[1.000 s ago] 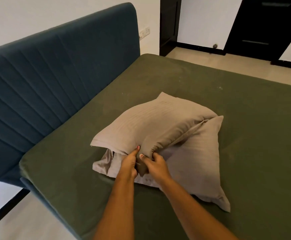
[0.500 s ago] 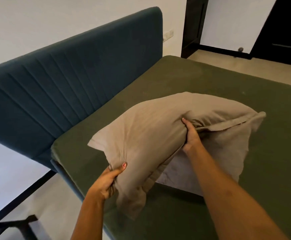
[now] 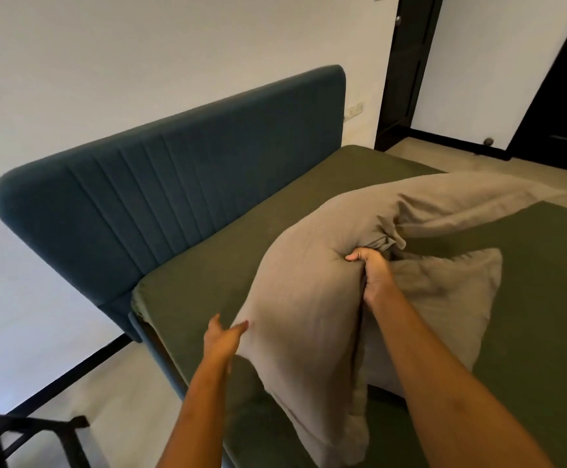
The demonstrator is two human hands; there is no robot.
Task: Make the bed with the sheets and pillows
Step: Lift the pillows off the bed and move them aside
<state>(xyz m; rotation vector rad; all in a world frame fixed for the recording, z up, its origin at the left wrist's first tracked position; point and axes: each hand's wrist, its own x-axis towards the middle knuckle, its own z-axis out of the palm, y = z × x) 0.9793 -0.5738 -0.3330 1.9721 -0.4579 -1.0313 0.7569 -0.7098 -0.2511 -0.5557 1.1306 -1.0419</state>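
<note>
- Right hand (image 3: 374,276) tightly grips the soft taupe fabric pillow (image 3: 302,298) by a bunched edge, holding it above the olive-green bed sheet (image 3: 234,282).
- Left hand (image 3: 223,339), fingers straight, touches its side, seemingly steadying.

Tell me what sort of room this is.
Most likely a bedroom. A padded teal headboard stands against the white wall, an olive-green sheet is spread out at its foot, and a taupe pillow is held up over a second pillow lying on the sheet.
</note>
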